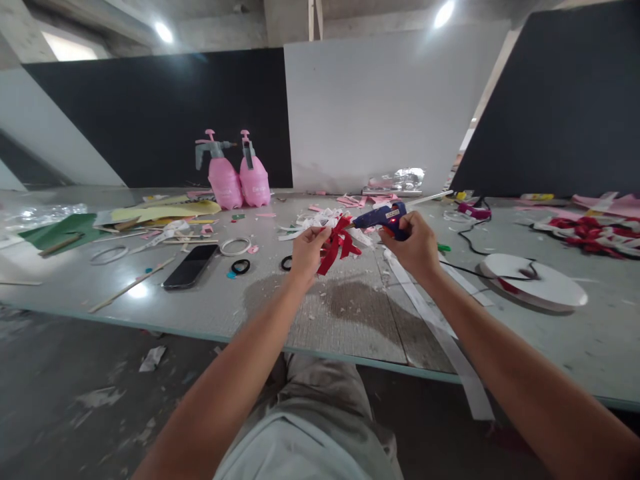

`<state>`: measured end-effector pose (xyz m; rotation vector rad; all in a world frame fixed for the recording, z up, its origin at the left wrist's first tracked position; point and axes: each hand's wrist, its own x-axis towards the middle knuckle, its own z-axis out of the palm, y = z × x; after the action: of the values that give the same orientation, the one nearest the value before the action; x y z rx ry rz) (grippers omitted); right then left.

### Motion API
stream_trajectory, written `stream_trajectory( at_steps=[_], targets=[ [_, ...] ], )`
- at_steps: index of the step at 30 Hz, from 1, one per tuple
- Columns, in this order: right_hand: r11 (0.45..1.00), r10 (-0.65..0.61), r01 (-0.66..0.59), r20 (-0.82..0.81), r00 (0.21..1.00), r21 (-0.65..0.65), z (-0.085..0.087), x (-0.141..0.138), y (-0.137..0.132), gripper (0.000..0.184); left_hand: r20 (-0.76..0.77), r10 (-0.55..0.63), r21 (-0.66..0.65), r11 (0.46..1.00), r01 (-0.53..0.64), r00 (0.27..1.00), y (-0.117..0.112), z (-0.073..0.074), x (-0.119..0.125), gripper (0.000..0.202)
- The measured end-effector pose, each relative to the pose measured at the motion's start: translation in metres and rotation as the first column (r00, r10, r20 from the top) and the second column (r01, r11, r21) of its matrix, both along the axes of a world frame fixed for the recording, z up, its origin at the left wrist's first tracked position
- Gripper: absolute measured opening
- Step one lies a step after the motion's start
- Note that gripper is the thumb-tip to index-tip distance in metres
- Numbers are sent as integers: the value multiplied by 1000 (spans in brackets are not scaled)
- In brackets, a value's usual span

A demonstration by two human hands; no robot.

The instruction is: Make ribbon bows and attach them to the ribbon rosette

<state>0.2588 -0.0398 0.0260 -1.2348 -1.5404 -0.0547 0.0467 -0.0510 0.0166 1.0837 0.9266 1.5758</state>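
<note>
The left hand is pinching a red ribbon piece between thumb and fingertips, holding it up just above the table at the centre of the frame. The right hand is closing around the grip of a blue glue gun, whose nozzle is pointing left and meeting the top of the ribbon loops; a small red light is glowing on the gun's body. Both forearms are reaching in from the bottom of the frame.

A long white ribbon strip is running from under the right hand down over the table's near edge. A black cord is trailing right of centre towards a white round disc that is lying flat at the right. A black ring and a white ring are lying just left of the left hand, and a dark phone is lying face up beside them. A thin wooden stick is lying at a slant further left.

Two pink spray bottles are standing upright, side by side, at the far edge left of centre. Yellow sheets and a green sheet are spreading across the left side, and a heap of red and white ribbon is lying at the far right
</note>
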Motion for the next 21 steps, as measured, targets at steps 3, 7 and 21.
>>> stream_trajectory(
  at_steps=[3, 7, 21],
  targets=[
    [1000, 10, -10, 12, 1000, 0, -1, -1, 0, 37, -10, -2, -1, 1000, 2, 1000, 1, -1, 0, 30],
    [1000, 19, -19, 20, 1000, -6, -1, -1, -1, 37, -10, -2, 9, 1000, 2, 1000, 2, -2, 0, 31],
    [997, 69, -70, 28, 997, 12, -6, -1, 3, 33, -1, 9, -6, 1000, -9, 1000, 2, -1, 1, 31]
  ],
)
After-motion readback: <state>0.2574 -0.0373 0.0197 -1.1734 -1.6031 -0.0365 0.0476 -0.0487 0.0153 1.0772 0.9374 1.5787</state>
